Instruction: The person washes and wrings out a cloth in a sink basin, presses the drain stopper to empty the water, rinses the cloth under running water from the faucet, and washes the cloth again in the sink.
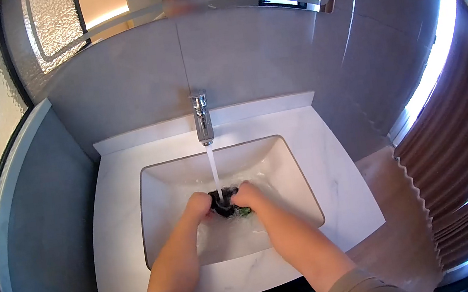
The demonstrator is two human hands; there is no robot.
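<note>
My left hand (199,204) and my right hand (244,194) are low in the sink basin, fingers curled in on a small black cloth-like item (222,208) from both sides. A green patch (245,210) shows at its right edge, beside my right hand. A stream of water (213,169) from the chrome faucet (203,123) falls onto the black item between my hands. Splashing water hides part of it, and I cannot tell its exact kind. My fingertips are mostly hidden.
The white basin (153,186) is set into a pale marble-look counter (345,184). Behind it rise a grey wall (252,61) and a mirror. A grey partition (48,217) stands at the left, and a brown pleated curtain (460,199) hangs at the right.
</note>
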